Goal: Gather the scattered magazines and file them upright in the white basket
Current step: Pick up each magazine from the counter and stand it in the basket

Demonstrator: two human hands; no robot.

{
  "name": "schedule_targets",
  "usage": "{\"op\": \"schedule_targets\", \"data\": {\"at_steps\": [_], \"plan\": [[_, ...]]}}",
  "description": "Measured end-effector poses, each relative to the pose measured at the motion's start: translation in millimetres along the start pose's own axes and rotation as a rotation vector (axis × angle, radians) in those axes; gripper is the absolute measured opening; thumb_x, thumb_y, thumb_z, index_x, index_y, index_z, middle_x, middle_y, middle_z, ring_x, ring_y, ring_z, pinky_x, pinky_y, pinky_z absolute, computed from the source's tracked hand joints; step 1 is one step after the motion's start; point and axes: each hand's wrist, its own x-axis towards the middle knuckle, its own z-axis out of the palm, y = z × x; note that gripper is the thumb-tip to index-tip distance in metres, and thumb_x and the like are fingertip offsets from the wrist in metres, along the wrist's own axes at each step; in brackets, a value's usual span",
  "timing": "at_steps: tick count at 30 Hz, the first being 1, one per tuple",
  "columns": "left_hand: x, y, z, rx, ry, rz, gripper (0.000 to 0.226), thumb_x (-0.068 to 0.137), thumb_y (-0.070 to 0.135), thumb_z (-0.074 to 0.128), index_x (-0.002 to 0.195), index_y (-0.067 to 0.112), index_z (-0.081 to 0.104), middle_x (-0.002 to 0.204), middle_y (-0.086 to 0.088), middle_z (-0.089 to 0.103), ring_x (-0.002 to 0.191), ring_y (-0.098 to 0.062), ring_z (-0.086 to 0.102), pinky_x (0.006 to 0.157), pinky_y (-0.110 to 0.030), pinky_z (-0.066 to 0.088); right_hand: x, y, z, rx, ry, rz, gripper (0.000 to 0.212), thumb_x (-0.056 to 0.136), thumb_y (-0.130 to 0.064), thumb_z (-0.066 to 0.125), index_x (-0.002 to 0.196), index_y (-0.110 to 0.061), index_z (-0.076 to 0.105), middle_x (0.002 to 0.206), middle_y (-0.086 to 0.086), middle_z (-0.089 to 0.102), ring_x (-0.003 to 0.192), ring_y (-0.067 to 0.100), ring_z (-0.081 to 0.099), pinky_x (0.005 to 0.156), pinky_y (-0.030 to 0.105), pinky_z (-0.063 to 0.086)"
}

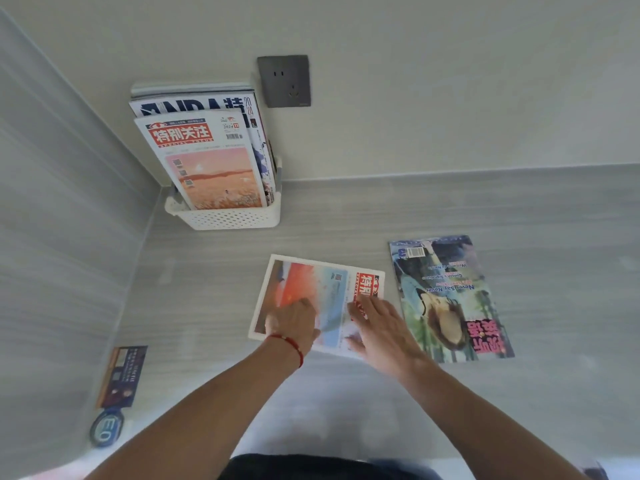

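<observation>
A white perforated basket (pixel 228 218) stands in the back left corner with several magazines (pixel 211 161) upright in it. A magazine with a red title block and orange picture (pixel 325 282) lies flat on the grey surface in front of me. My left hand (pixel 294 322), with a red string on the wrist, rests flat on its left half. My right hand (pixel 381 323) lies with fingers spread on its right half. Neither hand grips it. A second magazine (pixel 450 299) with a blue-green cover lies flat just to the right.
A dark wall socket (pixel 284 81) sits on the wall right of the basket. At the left wall lie a dark card (pixel 121 375) and a round blue badge (pixel 106 427). The grey surface (pixel 554 220) extends to the right.
</observation>
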Motion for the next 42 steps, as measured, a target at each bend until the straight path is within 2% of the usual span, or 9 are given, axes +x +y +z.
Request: {"op": "schedule_targets", "data": {"at_steps": [3, 7, 16, 21, 25, 29, 33, 36, 42], "plan": [[16.8, -19.1, -9.3, -0.051, 0.071, 0.091, 0.040, 0.095, 0.033, 0.060, 0.130, 0.015, 0.052, 0.134, -0.008, 0.058, 0.134, -0.031, 0.050, 0.106, -0.047, 0.046, -3.3, 12.3, 5.2, -0.048, -0.138, -0.086, 0.091, 0.086, -0.064, 0.061, 0.155, -0.012, 0.033, 0.162, 0.020, 0.028, 0.149, 0.035, 0.030, 0.124, 0.053, 0.020], [41.4, -33.8, -15.1, -0.118, -0.050, 0.147, 0.085, 0.096, 0.040, 0.062, 0.160, 0.016, 0.011, 0.168, -0.012, 0.009, 0.154, -0.035, 0.014, 0.121, -0.057, 0.026, 5.1, 44.0, -4.9, -0.034, -0.250, -0.239, 0.092, 0.086, -0.051, 0.069, 0.159, -0.028, 0.018, 0.169, 0.005, 0.002, 0.155, 0.022, 0.007, 0.125, 0.051, 0.004], [32.4, -42.2, 14.8, -0.607, -0.022, -0.038, 0.035, 0.097, 0.022, 0.058, 0.130, 0.009, 0.053, 0.127, -0.016, 0.051, 0.119, -0.036, 0.054, 0.101, -0.044, 0.047, 6.7, 42.5, -17.4, -0.040, -0.204, 0.294, 0.113, 0.072, -0.060, 0.079, 0.159, -0.023, 0.017, 0.167, 0.012, 0.012, 0.153, 0.030, 0.016, 0.124, 0.054, 0.016], [25.8, -74.7, 10.6, -0.786, -0.030, 0.061, 0.008, 0.102, 0.012, 0.048, 0.110, 0.013, 0.049, 0.113, -0.012, 0.069, 0.098, -0.037, 0.067, 0.085, -0.048, 0.056, 12.3, 17.3, -25.7, -0.006, -0.091, 0.458, 0.102, 0.082, -0.059, 0.071, 0.156, -0.010, 0.020, 0.162, 0.017, 0.024, 0.148, 0.034, 0.028, 0.119, 0.047, 0.030], [15.9, -111.6, -9.8, -1.216, 0.034, 0.010, 0.014, 0.102, 0.012, 0.051, 0.106, 0.024, 0.057, 0.104, -0.002, 0.076, 0.086, -0.029, 0.074, 0.074, -0.047, 0.063, 29.6, -16.6, -26.9, 0.650, 0.185, 0.730, 0.084, 0.093, -0.044, 0.066, 0.154, -0.005, 0.025, 0.151, 0.015, 0.041, 0.141, 0.034, 0.037, 0.115, 0.047, 0.033], [12.9, -155.5, -33.5, -1.498, 0.124, -0.041, 0.015, 0.102, 0.014, 0.054, 0.108, 0.025, 0.062, 0.105, 0.000, 0.078, 0.089, -0.029, 0.076, 0.077, -0.050, 0.064, 73.0, -55.0, -53.4, 1.471, 0.055, 0.716, 0.041, 0.099, -0.032, 0.061, 0.137, -0.024, 0.048, 0.117, 0.005, 0.074, 0.099, 0.026, 0.075, 0.083, 0.045, 0.061], [24.2, -198.5, -66.3, -1.643, 0.260, -0.031, 0.015, 0.101, 0.010, 0.057, 0.113, 0.019, 0.061, 0.116, -0.001, 0.076, 0.106, -0.025, 0.073, 0.088, -0.046, 0.062, 140.5, -70.8, -100.2, 1.219, 0.195, 0.526, 0.010, 0.098, -0.019, 0.060, 0.103, -0.021, 0.068, 0.099, 0.002, 0.078, 0.090, 0.024, 0.075, 0.077, 0.045, 0.063], [40.2, -233.4, -106.0, -1.526, 0.505, -0.027, 0.010, 0.099, 0.011, 0.060, 0.109, 0.011, 0.060, 0.116, -0.005, 0.076, 0.106, -0.023, 0.073, 0.088, -0.038, 0.062, 192.7, -77.8, -149.4, 0.934, 0.387, 0.429, 0.010, 0.092, -0.017, 0.066, 0.086, -0.024, 0.070, 0.074, -0.018, 0.072, 0.068, -0.003, 0.066, 0.067, 0.018, 0.054], [74.7, -279.8, -163.7, -1.168, 0.808, -0.120, 0.016, 0.100, 0.023, 0.060, 0.115, 0.016, 0.065, 0.112, 0.007, 0.070, 0.100, -0.012, 0.067, 0.079, -0.018, 0.054, 275.1, -88.7, -211.2, 0.763, 0.532, 0.318, 0.012, 0.088, -0.019, 0.065, 0.086, -0.017, 0.076, 0.079, -0.004, 0.077, 0.071, 0.017, 0.071, 0.063, 0.019, 0.053]]}}
